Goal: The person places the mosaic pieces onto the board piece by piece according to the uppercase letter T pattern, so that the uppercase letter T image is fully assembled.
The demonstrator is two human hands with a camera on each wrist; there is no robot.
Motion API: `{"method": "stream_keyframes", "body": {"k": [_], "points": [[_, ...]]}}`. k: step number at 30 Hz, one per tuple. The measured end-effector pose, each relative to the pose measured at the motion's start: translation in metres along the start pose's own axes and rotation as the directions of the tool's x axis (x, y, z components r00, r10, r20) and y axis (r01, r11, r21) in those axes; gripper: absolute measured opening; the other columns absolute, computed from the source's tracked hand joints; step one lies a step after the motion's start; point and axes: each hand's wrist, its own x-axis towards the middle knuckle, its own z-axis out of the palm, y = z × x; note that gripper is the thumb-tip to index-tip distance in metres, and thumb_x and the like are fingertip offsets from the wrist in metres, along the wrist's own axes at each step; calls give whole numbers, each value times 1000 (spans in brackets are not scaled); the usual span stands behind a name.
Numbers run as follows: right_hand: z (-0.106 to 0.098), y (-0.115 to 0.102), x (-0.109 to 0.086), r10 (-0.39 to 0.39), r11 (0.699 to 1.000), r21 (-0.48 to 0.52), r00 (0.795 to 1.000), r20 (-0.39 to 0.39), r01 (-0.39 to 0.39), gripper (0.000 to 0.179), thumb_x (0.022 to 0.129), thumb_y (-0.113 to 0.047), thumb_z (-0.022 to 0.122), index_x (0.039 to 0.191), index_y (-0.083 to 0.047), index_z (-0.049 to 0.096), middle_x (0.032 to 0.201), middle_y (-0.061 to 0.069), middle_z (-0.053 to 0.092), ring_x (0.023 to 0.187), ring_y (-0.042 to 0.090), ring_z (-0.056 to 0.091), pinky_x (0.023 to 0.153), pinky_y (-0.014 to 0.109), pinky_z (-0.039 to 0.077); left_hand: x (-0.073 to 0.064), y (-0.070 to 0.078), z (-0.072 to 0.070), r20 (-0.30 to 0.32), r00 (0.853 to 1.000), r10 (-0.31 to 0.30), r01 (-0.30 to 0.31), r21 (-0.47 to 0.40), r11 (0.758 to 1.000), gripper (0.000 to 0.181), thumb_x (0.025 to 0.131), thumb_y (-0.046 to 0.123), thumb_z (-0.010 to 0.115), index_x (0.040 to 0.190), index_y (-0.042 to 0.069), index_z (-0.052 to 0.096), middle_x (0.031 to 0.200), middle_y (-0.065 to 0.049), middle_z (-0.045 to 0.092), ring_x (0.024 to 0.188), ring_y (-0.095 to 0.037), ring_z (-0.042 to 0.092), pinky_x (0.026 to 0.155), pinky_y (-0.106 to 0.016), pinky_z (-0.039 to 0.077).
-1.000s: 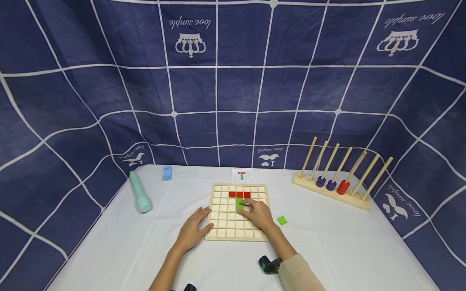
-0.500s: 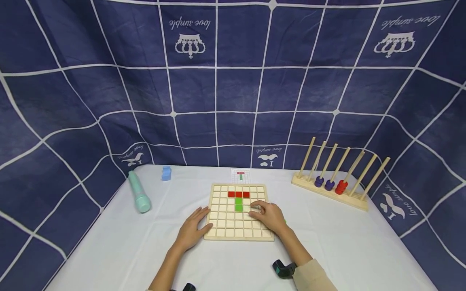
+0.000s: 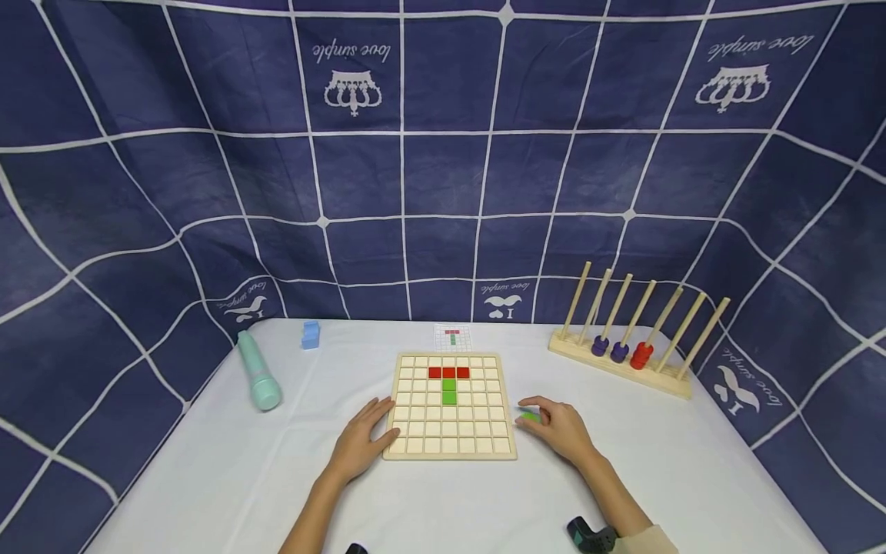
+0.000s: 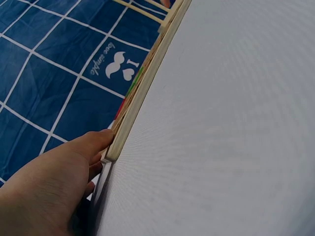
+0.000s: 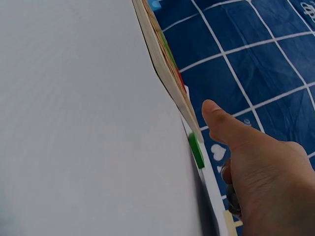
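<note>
A square wooden grid board point(image 3: 424, 432) lies on the white table, with a row of red tiles point(image 3: 448, 372) and two green tiles point(image 3: 449, 391) below them forming a T. My left hand point(image 3: 356, 444) rests against the board's left edge, thumb and fingers spread along it. To the right of the board, my right hand point(image 3: 562, 429) hovers around a loose green tile point(image 3: 530, 416), partly covered by the hand in the head view. The right wrist view shows this loose tile point(image 5: 196, 151) flat on the table, apart from the raised thumb point(image 5: 212, 109).
Behind the board lies a pattern card point(image 3: 453, 338) printed with a red and green T. A wooden peg rack point(image 3: 623, 365) with purple and red beads stands back right. A teal cylinder point(image 3: 258, 373) and a small blue block point(image 3: 311, 335) lie at left.
My right hand has let go of the lower green tile on the board and moved right, off the board, to the loose green tile. The left hand stays at the board's edge.
</note>
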Motion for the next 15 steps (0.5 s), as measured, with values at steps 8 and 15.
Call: {"method": "stream_keyframes", "body": {"k": [8, 15], "points": [[-11, 6, -7, 14, 1000, -24, 1000, 6, -13, 32, 73, -41, 76, 97, -22, 70, 47, -17, 32, 43, -1, 24, 41, 19, 24, -1, -2, 0, 7, 1000, -11, 11, -6, 1000, 57, 85, 36, 65, 133, 10, 49, 140, -5, 44, 133, -30, 29, 103, -56, 27], [-10, 8, -8, 5, 999, -36, 1000, 7, -5, 32, 73, -42, 75, 98, -23, 69, 48, -19, 31, 43, -2, 23, 41, 19, 24, 0, -1, 0, 13, 1000, -17, 17, 2, 1000, 57, 86, 36, 64, 134, 10, 49, 140, -4, 43, 134, -29, 29, 104, -55, 26]]}}
